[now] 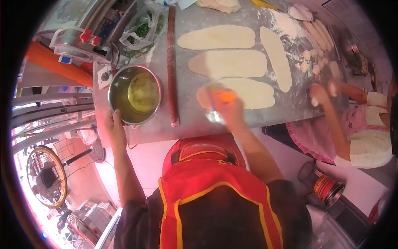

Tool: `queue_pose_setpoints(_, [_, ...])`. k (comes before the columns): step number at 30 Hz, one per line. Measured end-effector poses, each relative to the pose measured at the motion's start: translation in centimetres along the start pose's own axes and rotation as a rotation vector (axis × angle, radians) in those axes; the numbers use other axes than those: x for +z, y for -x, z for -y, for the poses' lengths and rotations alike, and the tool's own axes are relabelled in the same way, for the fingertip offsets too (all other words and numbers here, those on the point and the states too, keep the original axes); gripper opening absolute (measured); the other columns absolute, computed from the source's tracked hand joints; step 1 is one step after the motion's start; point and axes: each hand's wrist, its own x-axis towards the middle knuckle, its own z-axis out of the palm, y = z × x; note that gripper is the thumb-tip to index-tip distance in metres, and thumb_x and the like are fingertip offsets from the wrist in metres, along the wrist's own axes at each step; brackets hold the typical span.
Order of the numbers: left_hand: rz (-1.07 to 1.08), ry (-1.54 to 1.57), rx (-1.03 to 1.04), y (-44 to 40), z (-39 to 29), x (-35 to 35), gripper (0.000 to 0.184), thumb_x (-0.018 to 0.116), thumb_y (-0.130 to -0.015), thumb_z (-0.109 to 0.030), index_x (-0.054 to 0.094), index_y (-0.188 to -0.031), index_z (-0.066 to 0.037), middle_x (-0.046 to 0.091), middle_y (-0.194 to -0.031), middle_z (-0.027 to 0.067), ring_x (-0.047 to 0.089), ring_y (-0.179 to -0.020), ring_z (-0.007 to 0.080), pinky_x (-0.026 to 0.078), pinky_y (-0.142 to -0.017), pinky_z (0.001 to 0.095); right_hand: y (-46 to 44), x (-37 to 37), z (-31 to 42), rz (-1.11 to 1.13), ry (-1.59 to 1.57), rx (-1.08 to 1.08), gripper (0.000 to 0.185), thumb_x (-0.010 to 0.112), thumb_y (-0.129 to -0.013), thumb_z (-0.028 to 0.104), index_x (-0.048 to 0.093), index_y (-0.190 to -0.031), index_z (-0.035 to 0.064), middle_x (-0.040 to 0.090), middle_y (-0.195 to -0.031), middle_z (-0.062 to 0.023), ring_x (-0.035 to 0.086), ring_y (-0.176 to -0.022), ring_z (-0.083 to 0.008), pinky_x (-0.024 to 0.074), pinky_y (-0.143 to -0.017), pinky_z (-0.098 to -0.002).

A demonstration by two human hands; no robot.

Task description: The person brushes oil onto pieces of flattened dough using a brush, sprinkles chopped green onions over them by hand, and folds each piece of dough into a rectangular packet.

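Observation:
My left hand point(115, 124) grips the near left rim of a round metal pot point(156, 108), which stands tilted at the table's left edge with yellowish oil point(143, 92) in it. In my right hand point(230, 111) is an orange-handled brush point(227, 96), blurred by motion. Its tip is over the left part of the nearest flat dough strip point(253, 93). Beyond lie a middle dough strip point(232, 63) and a far dough strip point(219, 37), parallel to it. Another dough strip point(276, 60) lies crosswise to their right.
A long red-brown rolling pin point(172, 66) lies between pot and dough. Behind the pot sits a plastic bag of chopped greens point(140, 33). At right are flour point(286, 24), dough rolls point(318, 35) and small dough pieces point(313, 62), near a co-worker's hands point(319, 94).

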Motion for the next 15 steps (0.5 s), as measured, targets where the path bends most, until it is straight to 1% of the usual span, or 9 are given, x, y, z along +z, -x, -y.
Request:
queue_pose_setpoints(2, [-0.022,-0.005,0.001,0.3,-0.3,0.1,0.023,0.049,-0.096,-0.014,0.049,-0.075,-0.004,0.048,-0.068,-0.0014,0.043,-0.060,0.0055,0.037,-0.054,0.0232,-1.6,-6.5,-1.7,-0.094,-0.049,0.255,0.021,0.059,-0.089,0.020,0.064,-0.102,0.0035,0.067,-0.085,-0.0101,0.063,-0.076,-0.0167,0.0498,-0.067,-0.0325])
queue_pose_setpoints(3, [-0.034,-0.008,0.010,0.3,-0.3,0.2,0.023,0.049,-0.096,-0.014,0.049,-0.075,-0.004,0.048,-0.068,-0.0012,0.044,-0.060,0.0056,0.037,-0.054,0.0234,-2.3,-9.9,-5.2,-0.151,0.067,0.196,0.021,0.059,-0.090,0.019,0.062,-0.103,0.0023,0.065,-0.083,-0.0072,0.062,-0.076,-0.0126,0.0486,-0.065,-0.0295])
queue_pose_setpoints(4, [-0.049,-0.010,0.018,0.4,-0.4,0.4,0.023,0.049,-0.096,-0.014,0.049,-0.075,-0.004,0.049,-0.068,-0.0009,0.044,-0.060,0.0057,0.037,-0.054,0.0236,-2.7,-12.7,-7.3,-0.224,-0.048,0.187,0.021,0.057,-0.091,0.019,0.061,-0.103,0.0024,0.064,-0.080,-0.0066,0.060,-0.075,-0.0121,0.0478,-0.065,-0.0297])
queue_pose_setpoints(6, [-0.055,0.030,0.001,0.6,-0.3,0.7,0.023,0.049,-0.096,-0.013,0.050,-0.076,-0.004,0.048,-0.067,-0.0010,0.044,-0.060,0.0058,0.038,-0.054,0.0235,-4.0,-16.7,-4.9,-0.254,0.047,0.252,0.021,0.056,-0.091,0.020,0.061,-0.098,0.0011,0.062,-0.077,-0.0071,0.059,-0.073,-0.0128,0.0477,-0.065,-0.0313])
queue_pose_setpoints(7, [-0.054,0.044,-0.008,0.7,-0.4,0.8,0.022,0.049,-0.096,-0.013,0.050,-0.076,-0.004,0.048,-0.067,-0.0010,0.044,-0.060,0.0058,0.038,-0.054,0.0235,-4.8,-16.9,-3.6,-0.264,0.079,0.168,0.021,0.057,-0.091,0.020,0.061,-0.097,0.0008,0.063,-0.078,-0.0083,0.060,-0.072,-0.0151,0.0479,-0.065,-0.0329])
queue_pose_setpoints(9, [-0.080,0.059,-0.038,1.3,-1.5,2.1,0.023,0.049,-0.096,-0.013,0.050,-0.076,-0.004,0.047,-0.066,-0.0014,0.043,-0.060,0.0058,0.037,-0.054,0.0233,-7.8,-15.7,-1.7,-0.282,0.145,-0.009,0.021,0.057,-0.091,0.020,0.062,-0.095,0.0002,0.063,-0.080,-0.0108,0.061,-0.071,-0.0197,0.0481,-0.063,-0.0359])
queue_pose_setpoints(11, [-0.101,0.032,-0.036,1.6,-1.5,2.3,0.023,0.049,-0.096,-0.013,0.049,-0.075,-0.004,0.046,-0.065,-0.0016,0.042,-0.060,0.0058,0.037,-0.054,0.0232,-11.6,-12.4,-1.7,-0.330,0.487,-0.294,0.020,0.058,-0.088,0.018,0.062,-0.092,-0.0001,0.063,-0.083,-0.0134,0.062,-0.070,-0.0296,0.0483,-0.060,-0.0412])
queue_pose_setpoints(13, [-0.100,-0.042,-0.010,1.9,-0.2,1.5,0.022,0.049,-0.096,-0.013,0.049,-0.076,-0.005,0.046,-0.065,-0.0016,0.042,-0.059,0.0059,0.037,-0.054,0.0232,-13.0,-7.4,-1.4,-0.187,0.625,-0.366,0.017,0.056,-0.086,0.017,0.063,-0.090,0.0008,0.061,-0.084,-0.0162,0.060,-0.073,-0.0364,0.0482,-0.061,-0.0456])
queue_pose_setpoints(15, [-0.113,-0.063,-0.018,2.4,-0.8,1.6,0.022,0.049,-0.096,-0.013,0.049,-0.075,-0.005,0.046,-0.064,-0.0014,0.042,-0.059,0.0062,0.037,-0.054,0.0234,-12.8,-1.5,0.8,-0.091,0.639,-0.518,0.012,0.053,-0.085,0.011,0.061,-0.090,0.0041,0.060,-0.084,-0.0146,0.061,-0.077,-0.0331,0.0496,-0.062,-0.0452])
